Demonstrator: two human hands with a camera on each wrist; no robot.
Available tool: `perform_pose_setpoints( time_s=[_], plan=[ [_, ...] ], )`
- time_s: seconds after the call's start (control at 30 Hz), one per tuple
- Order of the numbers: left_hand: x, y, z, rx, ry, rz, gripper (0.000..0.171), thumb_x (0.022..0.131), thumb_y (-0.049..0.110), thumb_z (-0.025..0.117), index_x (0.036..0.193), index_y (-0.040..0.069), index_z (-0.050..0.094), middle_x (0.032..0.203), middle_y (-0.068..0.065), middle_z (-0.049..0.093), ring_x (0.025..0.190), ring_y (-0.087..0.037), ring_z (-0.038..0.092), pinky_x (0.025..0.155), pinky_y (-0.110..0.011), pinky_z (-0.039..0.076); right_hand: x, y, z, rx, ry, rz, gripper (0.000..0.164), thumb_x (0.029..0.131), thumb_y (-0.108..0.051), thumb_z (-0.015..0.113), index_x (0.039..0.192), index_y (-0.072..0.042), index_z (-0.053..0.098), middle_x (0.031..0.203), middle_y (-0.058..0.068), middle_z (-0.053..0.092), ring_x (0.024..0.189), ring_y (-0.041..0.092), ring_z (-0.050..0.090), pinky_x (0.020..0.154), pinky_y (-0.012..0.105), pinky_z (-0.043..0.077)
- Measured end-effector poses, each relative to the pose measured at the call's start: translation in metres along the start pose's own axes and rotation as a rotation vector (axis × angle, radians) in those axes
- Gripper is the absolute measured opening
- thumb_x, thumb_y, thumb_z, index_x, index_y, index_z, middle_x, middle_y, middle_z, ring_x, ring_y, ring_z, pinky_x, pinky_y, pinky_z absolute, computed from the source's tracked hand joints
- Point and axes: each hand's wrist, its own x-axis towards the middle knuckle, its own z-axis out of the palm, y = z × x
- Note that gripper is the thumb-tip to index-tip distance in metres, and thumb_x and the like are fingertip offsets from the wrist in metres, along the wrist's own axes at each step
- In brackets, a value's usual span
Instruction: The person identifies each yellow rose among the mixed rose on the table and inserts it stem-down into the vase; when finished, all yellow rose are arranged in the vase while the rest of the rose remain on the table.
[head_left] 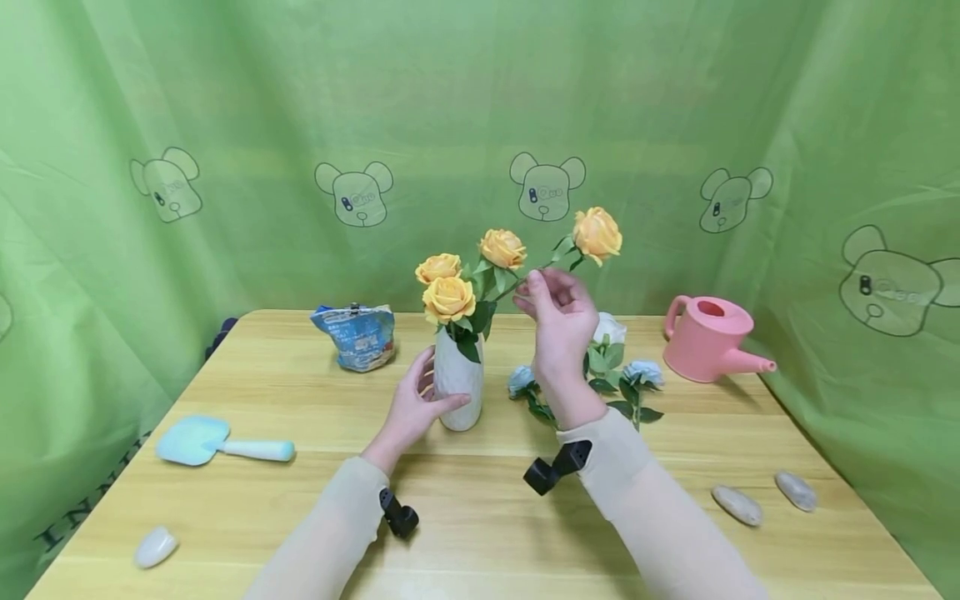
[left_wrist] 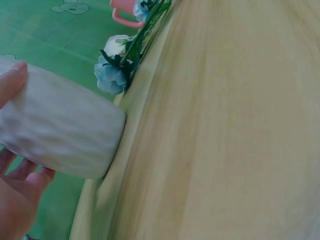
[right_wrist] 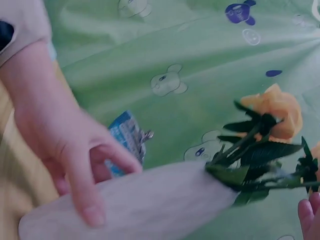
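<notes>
A white vase (head_left: 459, 387) with a rippled surface stands on the table, yellow roses (head_left: 449, 300) rising from its mouth. My left hand (head_left: 411, 406) grips its lower body, thumb across the front and fingers around the left side; the left wrist view shows the vase (left_wrist: 65, 125) between thumb and fingers. Above and right of the mouth, my right hand (head_left: 562, 329) pinches the green stem of another yellow rose (head_left: 597, 234). That stem slants down toward the vase mouth, where leaves hide its lower end. In the right wrist view only the right fingertips (right_wrist: 312, 215) show.
Blue flowers (head_left: 643, 372) and a white flower (head_left: 610, 327) lie behind my right wrist. A pink watering can (head_left: 708, 337) stands back right, a clipped blue bag (head_left: 360, 337) back left. A light-blue trowel (head_left: 225, 443), a white stone (head_left: 156, 547) and grey stones (head_left: 737, 505) lie nearer.
</notes>
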Motion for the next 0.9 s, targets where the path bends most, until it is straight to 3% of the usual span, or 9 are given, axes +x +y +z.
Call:
perform_pose_setpoints(
  time_s=[0.13,0.3,0.53,0.7,0.8,0.9],
  plan=[
    [0.0,-0.001,0.002,-0.005,-0.004,0.0,0.085,0.074,0.011,0.079,0.144,0.012,0.03,0.136,-0.015,0.043,0.124,-0.031,0.042,0.104,-0.041,0.034,0.003,-0.003,0.006,0.022,0.044,0.039,0.01,0.083,-0.004,0.068,0.09,-0.003,0.061,0.083,0.012,0.062,0.069,0.022,0.063,0.068,0.038,0.057],
    [0.0,-0.001,0.003,-0.012,-0.009,0.004,0.085,0.075,0.01,0.079,0.144,0.012,0.03,0.136,-0.015,0.043,0.124,-0.031,0.041,0.105,-0.041,0.034,0.003,0.001,0.001,-0.006,0.021,0.109,0.004,0.086,-0.004,0.065,0.087,-0.007,0.063,0.083,0.013,0.063,0.068,0.023,0.064,0.07,0.039,0.056],
    [0.001,-0.002,0.001,-0.014,-0.002,0.008,0.085,0.074,0.009,0.079,0.144,0.013,0.031,0.137,-0.015,0.043,0.123,-0.031,0.042,0.104,-0.041,0.034,-0.002,0.017,-0.009,-0.084,-0.103,0.165,0.007,0.083,-0.005,0.069,0.082,-0.012,0.066,0.08,0.006,0.064,0.075,0.02,0.063,0.082,0.044,0.052],
    [0.0,-0.003,0.0,-0.025,0.005,0.013,0.083,0.074,0.008,0.079,0.143,0.013,0.033,0.136,-0.014,0.044,0.123,-0.031,0.043,0.104,-0.041,0.034,-0.008,0.029,-0.012,-0.177,-0.162,0.178,0.008,0.083,-0.005,0.069,0.083,-0.013,0.066,0.082,0.003,0.063,0.076,0.015,0.06,0.079,0.032,0.052],
    [0.0,-0.002,-0.001,-0.029,0.008,0.014,0.083,0.074,0.007,0.078,0.143,0.013,0.033,0.136,-0.014,0.044,0.122,-0.031,0.043,0.104,-0.041,0.034,-0.011,0.032,-0.014,-0.21,-0.2,0.185,0.005,0.085,-0.004,0.066,0.089,-0.007,0.066,0.087,0.004,0.062,0.078,0.012,0.058,0.078,0.027,0.05],
    [-0.001,-0.002,-0.002,-0.037,0.014,0.017,0.083,0.074,0.007,0.078,0.143,0.012,0.032,0.137,-0.016,0.043,0.123,-0.032,0.042,0.105,-0.042,0.033,-0.014,0.034,-0.018,-0.223,-0.221,0.219,0.014,0.086,-0.003,0.065,0.099,0.0,0.063,0.092,0.004,0.063,0.082,0.013,0.058,0.081,0.028,0.05]
  ],
)
